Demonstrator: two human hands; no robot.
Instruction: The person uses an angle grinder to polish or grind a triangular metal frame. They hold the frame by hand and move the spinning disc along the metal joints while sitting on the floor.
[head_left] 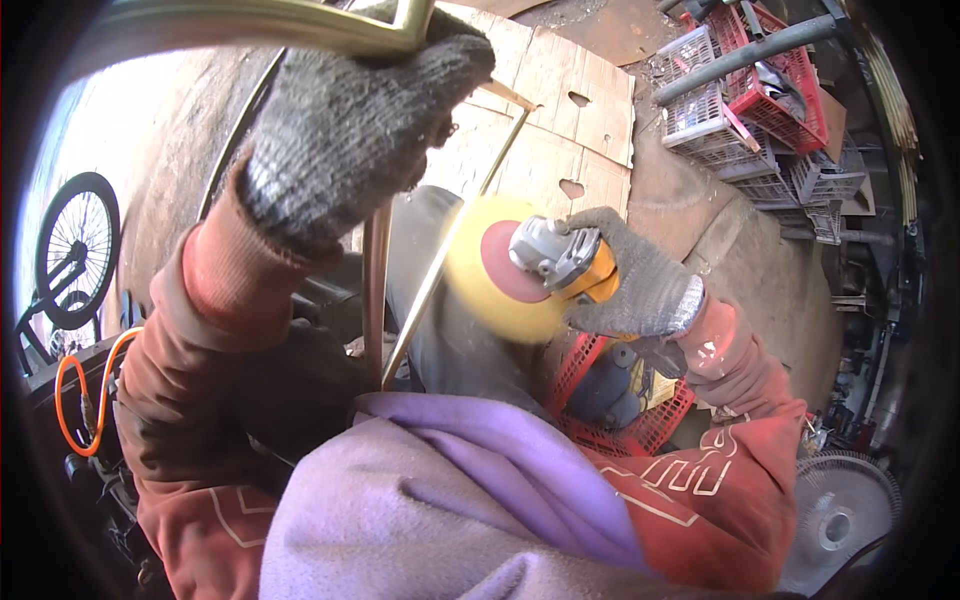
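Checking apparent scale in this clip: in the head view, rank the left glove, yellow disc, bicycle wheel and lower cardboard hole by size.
Largest to smallest:
1. Left glove
2. Yellow disc and bicycle wheel: too close to rank; the disc is blurred and nearer the camera.
3. Lower cardboard hole

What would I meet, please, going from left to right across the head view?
Bicycle wheel, left hand, yellow disc, right hand, fan.
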